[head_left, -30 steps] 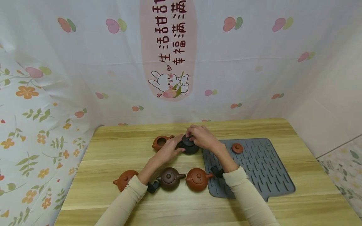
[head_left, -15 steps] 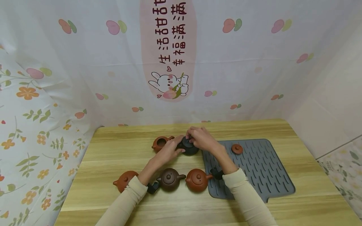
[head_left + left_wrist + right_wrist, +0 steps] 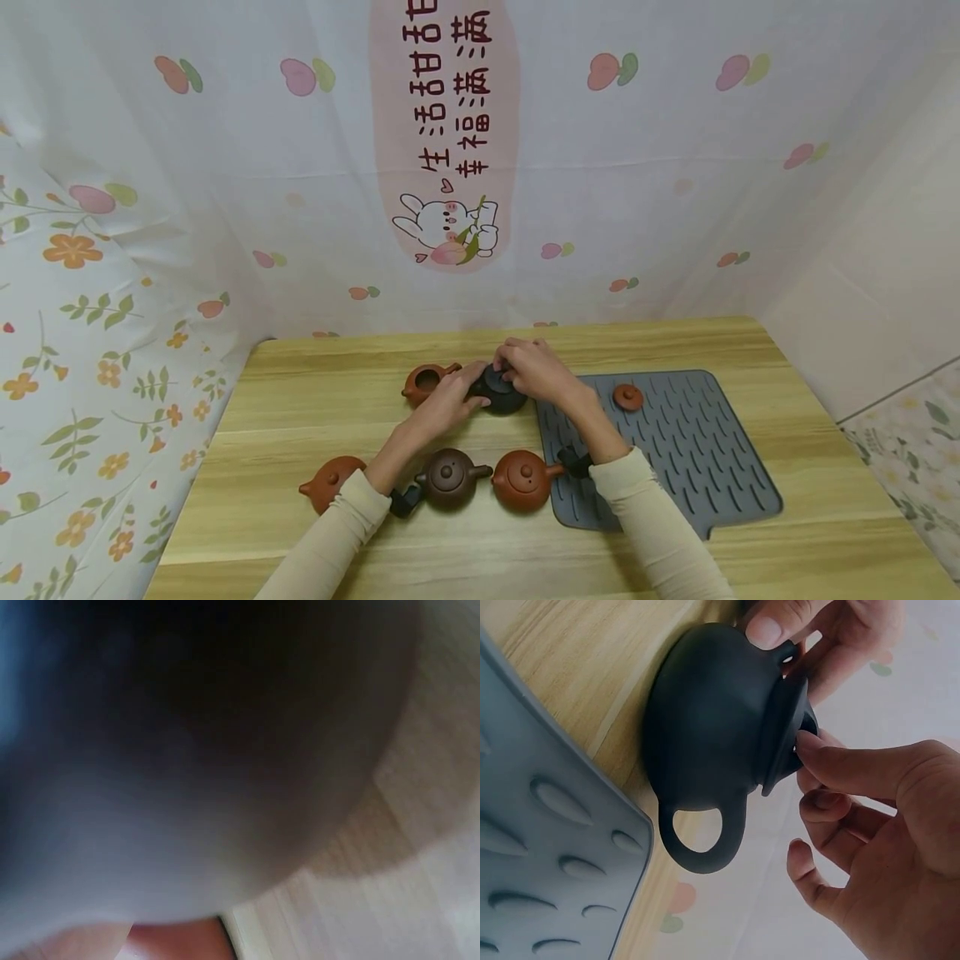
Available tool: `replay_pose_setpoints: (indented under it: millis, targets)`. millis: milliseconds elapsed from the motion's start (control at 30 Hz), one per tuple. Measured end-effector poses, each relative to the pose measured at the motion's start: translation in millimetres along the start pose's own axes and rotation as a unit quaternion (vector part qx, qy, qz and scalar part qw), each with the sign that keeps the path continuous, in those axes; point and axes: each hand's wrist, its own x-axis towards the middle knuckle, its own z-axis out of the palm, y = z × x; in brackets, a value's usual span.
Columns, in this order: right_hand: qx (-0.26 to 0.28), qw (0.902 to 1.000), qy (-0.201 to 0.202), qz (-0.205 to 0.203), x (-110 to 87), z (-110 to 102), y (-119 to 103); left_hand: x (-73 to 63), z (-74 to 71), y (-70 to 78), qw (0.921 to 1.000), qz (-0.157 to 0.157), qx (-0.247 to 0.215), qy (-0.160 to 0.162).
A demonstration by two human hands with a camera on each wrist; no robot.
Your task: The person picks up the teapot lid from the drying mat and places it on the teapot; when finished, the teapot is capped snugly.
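Note:
A black teapot (image 3: 712, 720) stands at the back middle of the table, its loop handle showing in the right wrist view. My left hand (image 3: 450, 398) grips it on the spout side, thumb on the body. With thumb and fingers, my right hand (image 3: 538, 368) pinches the knob of its black lid (image 3: 781, 742). That lid sits tilted over the opening, its edge raised on the handle side. Just left of my left hand is a lidless orange-red teapot (image 3: 414, 392), its dark opening visible. The left wrist view is mostly a dark blur.
Nearer me, a row holds an orange-red teapot (image 3: 327, 482) partly under my left sleeve, a purple-brown teapot (image 3: 459, 492) and another orange-red teapot (image 3: 519, 493), all lidded. At right lies a grey ridged mat (image 3: 720, 467) bearing a small orange-red lid (image 3: 628, 397). Patterned cloth (image 3: 570, 208) hangs behind.

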Motion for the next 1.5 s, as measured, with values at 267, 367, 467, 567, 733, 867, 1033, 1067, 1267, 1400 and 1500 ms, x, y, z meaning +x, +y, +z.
replay_pose_setpoints:
  millis: [267,367,467,567,733,867,1033,1067,1267,1400,1500]
  targets:
    - [-0.002,1.0,0.002,0.003,-0.9,3.8,0.4,-1.4,3.2,-6.8,0.9995,0.026,0.018,0.009]
    - [0.0,1.0,0.003,0.003,-1.0,3.8,0.0,-1.3,3.0,-7.1,0.9994,0.028,0.018,0.008]
    - [0.0,1.0,0.003,0.003,-0.6,3.1,-0.8,-0.4,3.2,-7.3,0.9998,0.02,0.003,0.006]
    - [-0.001,1.0,0.002,0.003,-0.6,2.7,-1.8,-0.2,3.3,-7.7,0.9998,0.02,0.005,0.005]
    - [-0.004,1.0,0.005,0.003,-1.3,3.0,-2.0,1.0,6.4,-12.9,0.9996,0.021,0.015,0.01]
    - [-0.007,1.0,0.006,0.003,-1.7,4.0,-1.2,1.2,8.2,-15.8,0.9997,0.017,0.0,0.016]
    - [-0.012,0.9999,0.005,0.006,-1.0,5.3,-0.6,-0.5,1.7,-4.6,0.9999,0.013,0.004,0.006]
    - [-0.012,0.9999,0.006,0.007,-0.7,5.2,-0.7,-0.7,-0.1,-1.7,0.9999,0.011,0.007,0.003]
    - [-0.007,0.9998,0.006,0.015,0.8,6.2,-0.2,-2.0,-6.5,9.5,0.9998,-0.005,0.016,-0.012]
    - [-0.005,0.9998,0.004,0.021,0.4,7.1,-0.2,-2.5,-3.9,5.3,0.9996,0.009,0.025,-0.003]
    - [-0.006,0.9998,0.003,0.017,-0.7,7.2,-0.7,-3.7,-2.8,2.6,0.9996,0.017,0.021,0.0]
